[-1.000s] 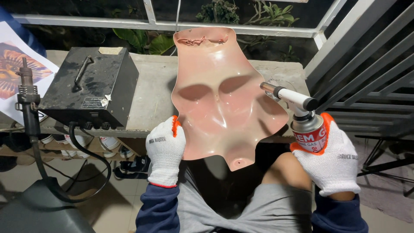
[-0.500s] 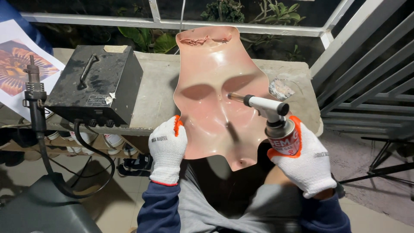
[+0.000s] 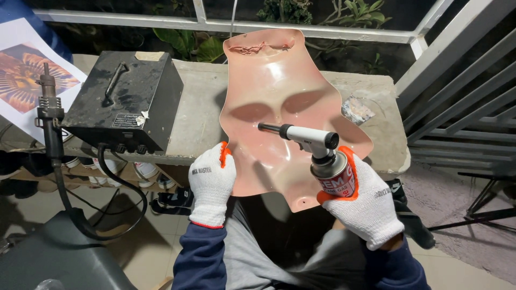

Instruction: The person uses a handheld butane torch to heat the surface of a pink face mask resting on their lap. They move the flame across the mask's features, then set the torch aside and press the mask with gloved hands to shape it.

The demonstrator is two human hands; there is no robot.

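A: From the head view, where does the pink moulded sheet (image 3: 279, 96) sit?

B: It stands tilted up from the person's lap, its lower edge near the body and its top leaning toward 12 o'clock, over the concrete counter (image 3: 204, 107). Two shallow hollows show across its middle, and its surface is glossy.

A: And the left hand (image 3: 212, 185)?

B: In a white glove with orange fingertips, it is clenched on the sheet's left edge, at about 8 o'clock of the sheet. The fingertips curl over the rim; the palm lies beneath and to the left of it.

A: The right hand (image 3: 365, 201)?

B: Also gloved, it is wrapped around the gas canister of a small blowtorch (image 3: 314, 145), at roughly 5 o'clock of the sheet. The torch head sits on top of the canister, and its dark nozzle points toward 9 o'clock, across the front of the sheet just below the hollows. Whether the nozzle tip touches the surface I cannot tell, and I make out no flame.

A: What lies around?

B: A black metal box (image 3: 129, 102) with a handle on its lid rests on the counter at 10 o'clock of the sheet. A dark hot-air tool (image 3: 49, 113) on a thick cable stands further left. A printed picture (image 3: 24, 75) lies at the far left edge. Crumpled clear wrapping (image 3: 357, 110) lies on the counter at 3 o'clock.
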